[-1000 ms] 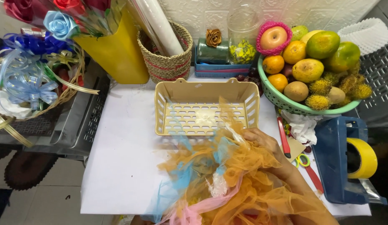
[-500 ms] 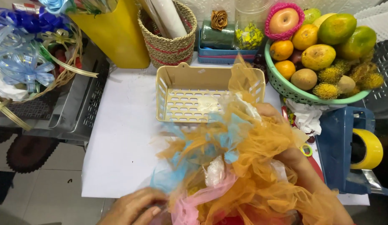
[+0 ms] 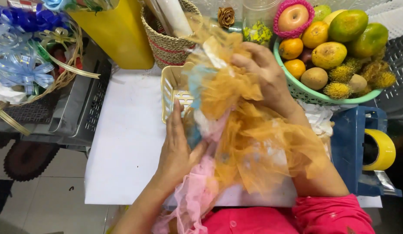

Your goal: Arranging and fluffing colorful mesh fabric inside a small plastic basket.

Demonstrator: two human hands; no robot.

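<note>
No labels, signs or screens in view. Only packaging: tall yellow paper bag (image 3: pixel 121 37) standing at the far left of the white table, just beside a woven basket (image 3: pixel 167 45); pink foam net sleeve (image 3: pixel 293 30) wrapped round an apple in the fruit bowl.

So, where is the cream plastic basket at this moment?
In the head view, the cream plastic basket sits centre-left on the white table, below the woven basket, mostly hidden behind the orange tulle.

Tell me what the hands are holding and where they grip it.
Both hold the bunch of orange netting: right hand at its upper edge, left hand at its left side.
</note>
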